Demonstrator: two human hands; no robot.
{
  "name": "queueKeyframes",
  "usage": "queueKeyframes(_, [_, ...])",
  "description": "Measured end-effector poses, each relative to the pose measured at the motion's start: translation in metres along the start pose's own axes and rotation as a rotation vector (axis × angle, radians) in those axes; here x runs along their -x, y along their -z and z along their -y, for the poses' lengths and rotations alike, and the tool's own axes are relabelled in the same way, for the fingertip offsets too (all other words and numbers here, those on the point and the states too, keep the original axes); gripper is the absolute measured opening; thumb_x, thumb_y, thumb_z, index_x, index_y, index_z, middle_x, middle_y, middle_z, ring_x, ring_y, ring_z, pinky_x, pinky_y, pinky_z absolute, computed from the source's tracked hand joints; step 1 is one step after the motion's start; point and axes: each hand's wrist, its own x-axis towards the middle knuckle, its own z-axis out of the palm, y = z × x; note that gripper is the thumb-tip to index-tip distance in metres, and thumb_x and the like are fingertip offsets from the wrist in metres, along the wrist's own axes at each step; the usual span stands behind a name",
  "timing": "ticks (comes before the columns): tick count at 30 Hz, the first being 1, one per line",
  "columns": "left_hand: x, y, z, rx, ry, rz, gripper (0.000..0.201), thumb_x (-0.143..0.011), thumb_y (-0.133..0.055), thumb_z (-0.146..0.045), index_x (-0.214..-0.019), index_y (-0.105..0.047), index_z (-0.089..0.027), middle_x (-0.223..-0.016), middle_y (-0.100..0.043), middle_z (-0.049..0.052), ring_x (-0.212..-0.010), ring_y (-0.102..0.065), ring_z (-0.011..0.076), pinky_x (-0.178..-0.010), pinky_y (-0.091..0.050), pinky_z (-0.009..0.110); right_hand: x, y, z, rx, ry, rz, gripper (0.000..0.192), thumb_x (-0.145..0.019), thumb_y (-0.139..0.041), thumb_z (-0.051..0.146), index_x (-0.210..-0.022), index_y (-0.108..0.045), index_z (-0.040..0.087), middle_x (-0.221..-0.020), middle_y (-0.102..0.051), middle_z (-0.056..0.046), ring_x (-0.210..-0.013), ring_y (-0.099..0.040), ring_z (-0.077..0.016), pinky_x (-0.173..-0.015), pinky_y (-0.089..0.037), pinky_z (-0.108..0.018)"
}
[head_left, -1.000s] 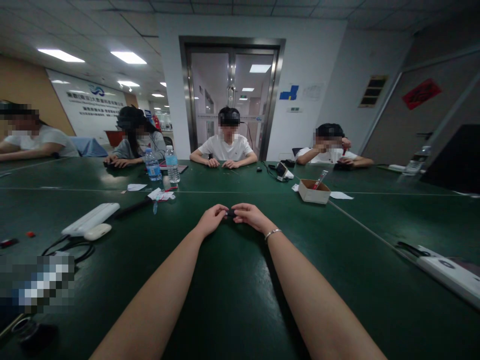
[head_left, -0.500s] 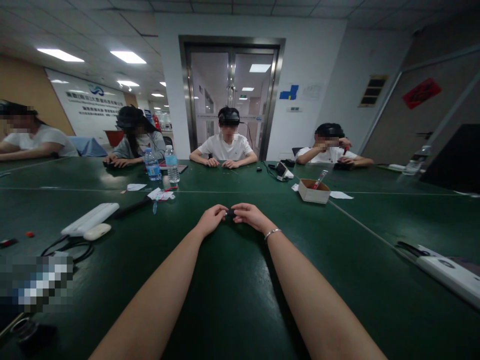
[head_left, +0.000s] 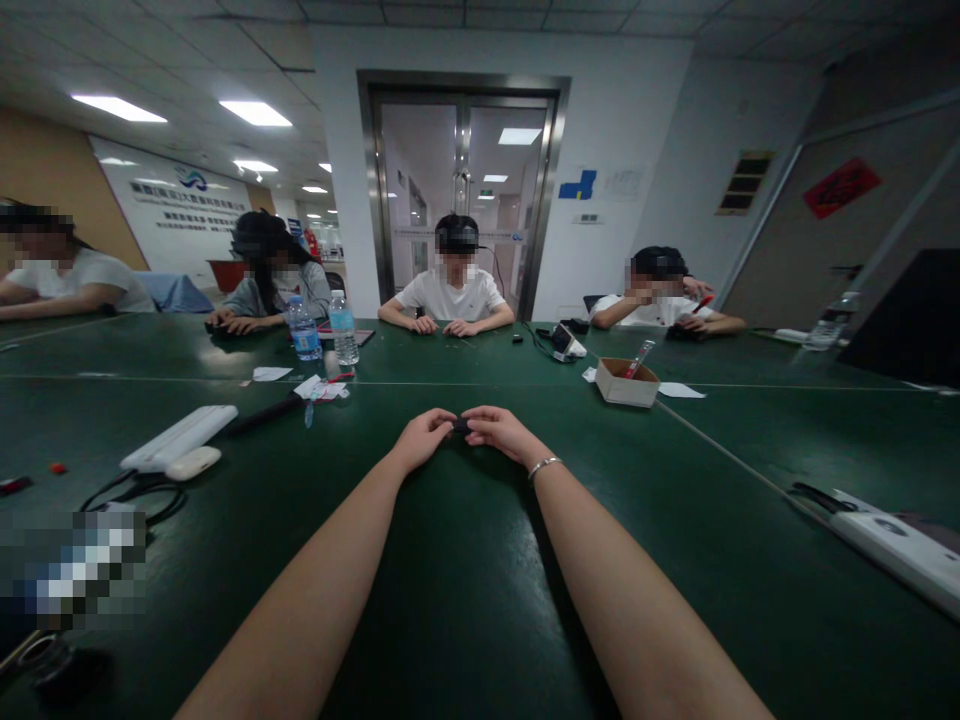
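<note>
Left hand [head_left: 424,438] and right hand [head_left: 501,432] met at centre frame, resting on green table [head_left: 465,600]. Fingers of both curled inward, pinching small dark object [head_left: 462,426] between the fingertips; object mostly hidden, kind not discernible. Thin bracelet [head_left: 545,465] on right wrist. Both forearms extended from lower edge of frame toward the middle.

Left of the hands: white elongated device [head_left: 180,437] with pale oval item [head_left: 193,463] just beside it, black cable [head_left: 139,495] looped below. Slightly above and left of hands: scraps of paper [head_left: 324,388] and dark stick-like item [head_left: 262,415]. Further up, two water bottles [head_left: 324,331] standing upright, side by side.

Right of centre, above the hands: small cardboard box [head_left: 628,382], open, a red-tipped tool leaning out. White power strip [head_left: 896,545] at lower right edge.

Far side of table: four other persons seated, hands on or near tabletop. Glass double door [head_left: 463,190] behind middle person.
</note>
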Motion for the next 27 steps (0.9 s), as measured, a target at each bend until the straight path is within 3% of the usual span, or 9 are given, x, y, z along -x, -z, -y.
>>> queueKeyframes(5, [-0.0016, 0.0000, 0.0025, 0.010, 0.015, 0.025, 0.035, -0.082, -0.041, -0.043, -0.099, -0.060, -0.017, -0.069, -0.060, 0.001, -0.063, -0.054, 0.0130, -0.061, -0.042, 0.025, -0.0003, 0.0002, -0.0004, -0.013, 0.000, 0.004, 0.018, -0.077, -0.059, 0.002, -0.094, -0.060, 0.009, -0.076, -0.065, -0.006, -0.058, -0.064, -0.0104, -0.058, -0.056, -0.019])
queueKeyframes(10, [-0.0012, -0.0002, 0.0019, 0.026, 0.002, -0.010, 0.031, -0.079, -0.049, -0.038, -0.099, -0.059, -0.018, -0.080, -0.062, 0.003, -0.071, -0.056, 0.0134, -0.066, -0.043, 0.024, -0.0010, 0.0009, -0.0018, -0.013, 0.014, 0.004, 0.018, -0.077, -0.059, 0.002, -0.093, -0.060, 0.009, -0.075, -0.065, -0.006, -0.058, -0.064, -0.0106, -0.059, -0.056, -0.020])
queueKeyframes(13, [-0.0005, 0.0000, 0.0016, 0.009, 0.023, 0.024, 0.035, -0.082, -0.043, -0.042, -0.100, -0.059, -0.017, -0.070, -0.060, 0.002, -0.066, -0.055, 0.0138, -0.063, -0.043, 0.025, -0.0016, 0.0013, -0.0021, -0.010, 0.008, 0.011, 0.018, -0.078, -0.057, 0.001, -0.094, -0.060, 0.009, -0.075, -0.065, -0.006, -0.058, -0.065, -0.0106, -0.059, -0.056, -0.019])
queueKeyframes(18, [-0.0008, 0.0006, 0.0028, 0.010, -0.002, 0.016, 0.032, -0.079, -0.049, -0.040, -0.101, -0.060, -0.018, -0.081, -0.062, 0.004, -0.075, -0.057, 0.0143, -0.068, -0.044, 0.026, -0.0012, 0.0009, -0.0011, -0.008, 0.007, 0.010, 0.019, -0.079, -0.054, 0.000, -0.095, -0.059, 0.008, -0.074, -0.065, -0.006, -0.058, -0.065, -0.0106, -0.058, -0.056, -0.019])
queueKeyframes(27, [-0.0021, 0.0001, 0.0036, 0.033, 0.020, 0.040, 0.033, -0.082, -0.043, -0.039, -0.100, -0.059, -0.017, -0.074, -0.061, 0.003, -0.069, -0.056, 0.0136, -0.063, -0.043, 0.025, -0.0006, 0.0001, -0.0007, -0.011, 0.007, 0.008, 0.019, -0.079, -0.053, -0.001, -0.095, -0.059, 0.008, -0.073, -0.064, -0.006, -0.057, -0.065, -0.0107, -0.058, -0.056, -0.018])
